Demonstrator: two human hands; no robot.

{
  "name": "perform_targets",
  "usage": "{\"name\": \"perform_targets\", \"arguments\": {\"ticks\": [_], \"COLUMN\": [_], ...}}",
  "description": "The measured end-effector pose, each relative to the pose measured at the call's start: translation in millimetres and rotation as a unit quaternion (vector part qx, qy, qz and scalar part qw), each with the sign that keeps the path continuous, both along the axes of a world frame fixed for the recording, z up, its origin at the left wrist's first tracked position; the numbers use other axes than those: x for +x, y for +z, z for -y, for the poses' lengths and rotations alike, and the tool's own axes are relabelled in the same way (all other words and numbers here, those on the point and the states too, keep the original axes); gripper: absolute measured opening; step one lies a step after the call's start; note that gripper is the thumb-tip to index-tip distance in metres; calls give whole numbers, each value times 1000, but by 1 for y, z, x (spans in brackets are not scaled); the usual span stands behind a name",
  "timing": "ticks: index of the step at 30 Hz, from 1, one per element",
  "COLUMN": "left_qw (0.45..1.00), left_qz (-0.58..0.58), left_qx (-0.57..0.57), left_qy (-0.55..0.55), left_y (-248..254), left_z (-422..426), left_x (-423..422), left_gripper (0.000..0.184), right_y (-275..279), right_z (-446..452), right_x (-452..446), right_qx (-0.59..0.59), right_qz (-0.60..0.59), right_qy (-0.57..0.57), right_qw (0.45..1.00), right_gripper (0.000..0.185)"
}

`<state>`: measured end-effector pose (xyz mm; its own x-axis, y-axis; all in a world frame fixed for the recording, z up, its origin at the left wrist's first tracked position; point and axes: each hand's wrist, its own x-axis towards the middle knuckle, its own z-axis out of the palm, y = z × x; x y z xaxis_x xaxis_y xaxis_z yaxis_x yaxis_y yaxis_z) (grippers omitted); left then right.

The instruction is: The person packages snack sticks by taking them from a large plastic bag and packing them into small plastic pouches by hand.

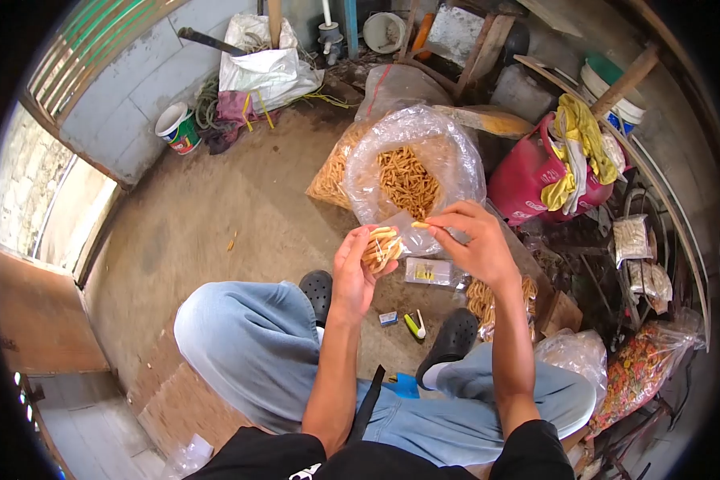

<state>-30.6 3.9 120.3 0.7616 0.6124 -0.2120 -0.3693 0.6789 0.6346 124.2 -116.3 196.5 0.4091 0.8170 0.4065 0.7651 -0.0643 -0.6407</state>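
My left hand (350, 268) is closed around a small clear plastic bag (382, 250) part-filled with golden stick snacks, its open mouth towards the right. Just beside that mouth, my right hand (480, 244) pinches a single snack stick (420, 225) between thumb and fingers. Beyond both hands stands a large open clear sack (360, 152), with a heap of the same brown-gold snack sticks (408, 180) inside. On the floor below my hands lie a pack of clear plastic bags (428, 271), a green stapler (415, 324) and a small blue-and-white box (388, 318).
Filled snack bags (482, 302) lie under my right forearm. A red tub (528, 172) draped with yellow cloth stands at the right, above a sack of colourful packets (636, 372). A white pail (178, 128) and a white sack (268, 76) are by the far wall.
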Motion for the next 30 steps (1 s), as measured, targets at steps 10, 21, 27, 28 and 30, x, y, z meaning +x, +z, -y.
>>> {"name": "perform_targets", "arguments": {"ticks": [10, 21, 27, 28, 30], "left_qw": [991, 997, 996, 995, 994], "left_qz": [-46, -31, -36, -37, -42], "left_qx": [104, 70, 79, 87, 90], "left_qy": [-71, -22, -28, -32, -36], "left_y": [5, 1, -6, -7, -3], "left_z": [8, 1, 1, -1, -1], "left_x": [-2, 1, 1, 1, 0], "left_gripper": [23, 32, 32, 32, 33], "right_y": [-24, -25, -38, -38, -43], "right_z": [-9, -13, -17, -18, -18], "right_x": [-16, -8, -13, -13, -11], "right_qx": [41, 5, -28, -48, -50], "right_qz": [-101, -143, -121, -116, -129], "right_qy": [51, 156, 173, 180, 186], "right_qw": [993, 977, 977, 976, 973], "right_gripper": [18, 24, 28, 31, 33]}}
